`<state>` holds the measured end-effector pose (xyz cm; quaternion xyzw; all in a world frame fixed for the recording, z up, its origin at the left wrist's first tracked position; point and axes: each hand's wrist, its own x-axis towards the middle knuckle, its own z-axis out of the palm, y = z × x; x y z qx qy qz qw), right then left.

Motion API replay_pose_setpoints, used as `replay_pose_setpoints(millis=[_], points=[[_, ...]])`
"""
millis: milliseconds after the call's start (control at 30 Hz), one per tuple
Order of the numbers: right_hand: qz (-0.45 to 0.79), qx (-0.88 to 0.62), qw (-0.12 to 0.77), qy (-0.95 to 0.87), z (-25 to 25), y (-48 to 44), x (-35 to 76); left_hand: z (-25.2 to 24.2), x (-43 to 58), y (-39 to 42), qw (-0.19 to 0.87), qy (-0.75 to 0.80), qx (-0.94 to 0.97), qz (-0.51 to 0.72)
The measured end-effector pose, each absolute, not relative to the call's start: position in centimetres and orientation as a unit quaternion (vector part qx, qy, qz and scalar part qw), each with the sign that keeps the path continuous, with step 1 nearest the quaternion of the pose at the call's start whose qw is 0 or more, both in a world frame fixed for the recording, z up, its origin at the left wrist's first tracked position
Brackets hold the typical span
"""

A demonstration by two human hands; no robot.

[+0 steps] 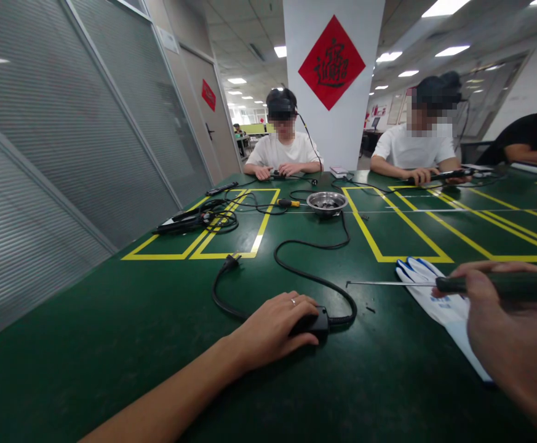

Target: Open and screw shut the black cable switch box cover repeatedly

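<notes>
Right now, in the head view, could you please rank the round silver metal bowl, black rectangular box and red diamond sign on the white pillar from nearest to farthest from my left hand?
1. Box, under your left hand.
2. Bowl, ahead, slightly right.
3. Sign, on the pillar.

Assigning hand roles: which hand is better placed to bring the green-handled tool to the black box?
Likely the right hand: it grips the green-handled tool, tip pointing left. The left hand is occupied holding the black box.
</notes>
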<state>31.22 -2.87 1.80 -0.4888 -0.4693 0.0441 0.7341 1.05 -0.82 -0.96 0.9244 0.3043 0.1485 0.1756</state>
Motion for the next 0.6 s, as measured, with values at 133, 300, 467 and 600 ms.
replay_pose_setpoints(millis=[133,300,467,600], points=[[0.127,-0.474,0.768,-0.411,2.0,-2.9,31.2,-1.1,1.0,-0.8,0.173,0.3,0.926,0.153],[0.232,-0.426,0.792,-0.37,1.7,-3.0,30.8,-1.3,1.0,-0.7,0.166,0.291,0.929,0.156],[0.252,-0.453,0.772,-0.368,1.2,-3.4,30.3,-1.3,0.9,-0.6,0.167,0.289,0.93,0.156],[0.256,-0.456,0.765,-0.376,1.0,-3.5,30.3,-1.2,0.9,-0.6,0.169,0.292,0.929,0.15]])
